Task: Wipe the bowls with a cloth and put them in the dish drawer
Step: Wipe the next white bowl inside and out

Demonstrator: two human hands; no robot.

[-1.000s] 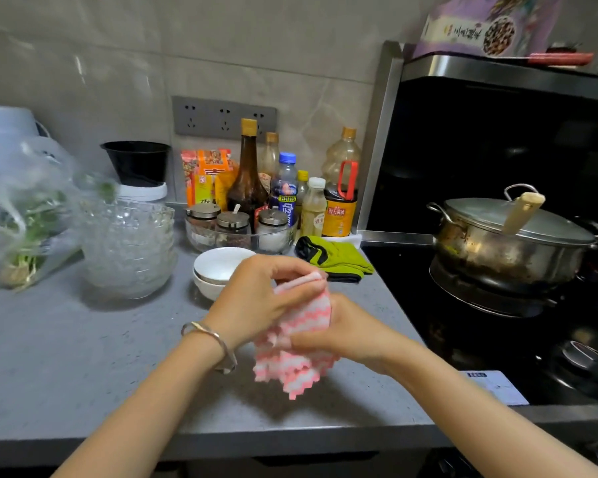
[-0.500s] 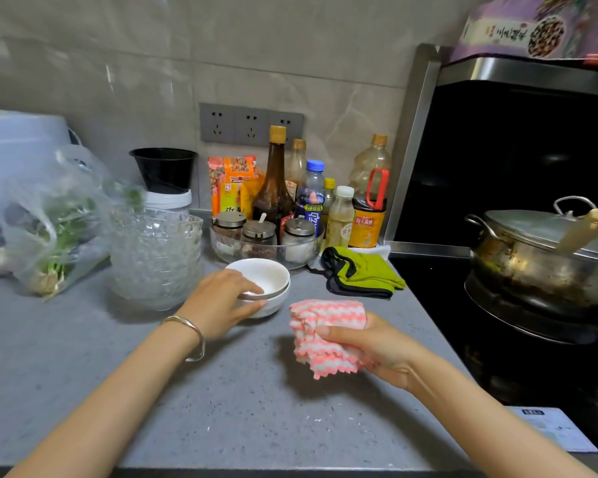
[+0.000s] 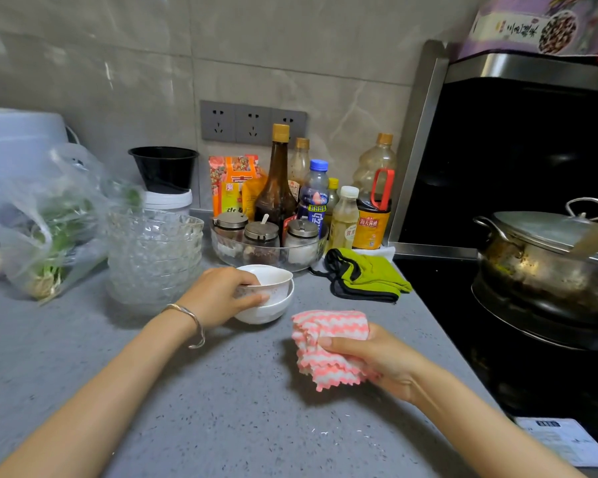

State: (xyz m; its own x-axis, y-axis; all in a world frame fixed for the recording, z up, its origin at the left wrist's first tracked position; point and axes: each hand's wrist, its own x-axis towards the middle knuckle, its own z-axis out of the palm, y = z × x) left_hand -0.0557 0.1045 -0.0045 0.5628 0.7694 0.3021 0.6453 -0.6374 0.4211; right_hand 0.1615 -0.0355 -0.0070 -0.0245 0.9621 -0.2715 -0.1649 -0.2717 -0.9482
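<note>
1. Bowls (image 3: 268, 310), two white ones nested on the counter (image 3: 221, 408), look ceramic: probably slick, chippable.
2. Left hand (image 3: 218, 296) grips the top one's rim, a sound hold.
3. Right hand (image 3: 377, 353) clutches the soft cloth (image 3: 328, 343).

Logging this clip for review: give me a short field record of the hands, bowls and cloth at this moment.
left grip: holds the upper white bowl by its rim
lower white bowl: on the counter, under the upper one
right grip: holds pink striped cloth, clear of the bowls
glass bowls: stacked, left of the white pair
</note>
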